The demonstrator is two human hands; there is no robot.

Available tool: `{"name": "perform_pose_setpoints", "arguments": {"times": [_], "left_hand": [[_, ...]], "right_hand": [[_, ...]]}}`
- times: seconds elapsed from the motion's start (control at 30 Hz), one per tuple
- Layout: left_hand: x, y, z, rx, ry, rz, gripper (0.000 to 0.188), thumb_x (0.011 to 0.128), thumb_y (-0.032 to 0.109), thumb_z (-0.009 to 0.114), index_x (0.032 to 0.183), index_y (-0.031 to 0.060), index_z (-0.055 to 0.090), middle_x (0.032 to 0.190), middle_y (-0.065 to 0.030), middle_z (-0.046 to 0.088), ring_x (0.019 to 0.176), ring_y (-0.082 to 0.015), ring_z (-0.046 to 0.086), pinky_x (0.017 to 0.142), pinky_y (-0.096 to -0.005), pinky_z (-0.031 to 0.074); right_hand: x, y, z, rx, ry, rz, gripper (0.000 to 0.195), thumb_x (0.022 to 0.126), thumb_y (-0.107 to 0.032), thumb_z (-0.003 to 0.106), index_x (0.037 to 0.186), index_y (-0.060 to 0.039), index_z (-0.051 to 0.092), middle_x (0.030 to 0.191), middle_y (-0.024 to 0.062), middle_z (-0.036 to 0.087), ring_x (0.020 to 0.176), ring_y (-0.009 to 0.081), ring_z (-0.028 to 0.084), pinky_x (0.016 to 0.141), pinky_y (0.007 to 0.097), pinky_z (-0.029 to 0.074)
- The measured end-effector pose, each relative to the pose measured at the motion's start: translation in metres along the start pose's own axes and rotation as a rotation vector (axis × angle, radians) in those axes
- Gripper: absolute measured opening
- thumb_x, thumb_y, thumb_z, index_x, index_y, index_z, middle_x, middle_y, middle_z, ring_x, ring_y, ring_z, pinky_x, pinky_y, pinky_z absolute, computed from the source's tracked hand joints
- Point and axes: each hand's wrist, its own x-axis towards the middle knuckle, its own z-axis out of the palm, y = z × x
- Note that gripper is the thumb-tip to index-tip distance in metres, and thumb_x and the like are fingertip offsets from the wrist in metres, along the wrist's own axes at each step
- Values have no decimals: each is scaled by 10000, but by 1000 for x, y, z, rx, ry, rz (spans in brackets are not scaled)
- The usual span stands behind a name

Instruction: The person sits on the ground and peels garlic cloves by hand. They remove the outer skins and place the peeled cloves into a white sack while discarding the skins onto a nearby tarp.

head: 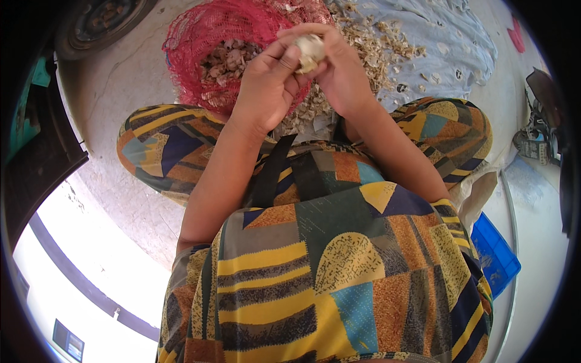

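Observation:
A whitish garlic bulb [311,49] with papery yellowish skin is held up between my two hands. My left hand [268,84] grips it from the left, the thumb pressed on its side. Around its right and top side curl the fingers of my right hand [341,63], slightly blurred. Just beyond my left hand lies a red mesh bag [190,41], its mouth showing many garlic bulbs and cloves [231,61]. Loose dry garlic skins [374,56] are heaped under and beyond my hands, partly hidden by them.
My crossed legs in patterned cloth flank the heap. A light blue printed cloth [447,50] spreads at the upper right, strewn with skins. A wheel [106,16] stands at the upper left. A blue plastic crate [494,256] sits behind my right side, near a brown paper-like sheet [479,195].

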Motion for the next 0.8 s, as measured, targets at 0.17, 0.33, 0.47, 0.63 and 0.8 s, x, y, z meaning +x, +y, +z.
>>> {"name": "perform_pose_setpoints", "arguments": {"times": [0.17, 0.33, 0.47, 0.63, 0.8], "left_hand": [[2, 6, 1, -14, -22, -11, 328, 988, 233, 582, 1229, 10, 579, 1199, -78, 622, 1106, -199, 611, 964, -363, 536], [2, -3, -10, -107, -68, -121, 375, 941, 299, 650, 1217, 51, 601, 1147, -51, 647, 1070, -182, 619, 929, -346, 542], [-1, -14, -1, -92, -31, -97, 435, 917, 371, 670, 1221, 72, 587, 1169, -47, 639, 1059, -197, 626, 947, -364, 517], [1, -9, 4, -114, -30, -47, 427, 923, 350, 666, 1235, 73, 573, 1209, -67, 623, 1091, -226, 616, 993, -394, 484], [2, -2, 4, -200, -59, -65, 276, 968, 201, 614, 1209, 75, 569, 1122, -49, 640, 1026, -203, 623, 903, -364, 524]], "right_hand": [[-2, -2, -7, -492, -3, -74, 268, 1006, -233, 543, 1204, -61, 602, 1058, 47, 653, 904, 110, 638, 798, 237, 535], [-4, -14, -2, -604, -42, -57, 282, 1019, -259, 517, 1210, -76, 614, 1025, 36, 661, 874, 98, 640, 728, 235, 538], [-2, -13, -8, -586, 67, 18, 316, 1034, -285, 467, 1216, -75, 619, 1019, 46, 663, 863, 117, 641, 735, 249, 535], [-1, -13, 0, -667, 30, -231, 306, 1019, -259, 503, 1228, -70, 621, 1033, 61, 655, 925, 145, 622, 826, 274, 502], [-4, -14, 2, -753, -29, -238, 282, 969, -190, 587, 1225, -84, 638, 1033, 46, 655, 943, 151, 613, 842, 277, 486]]}}
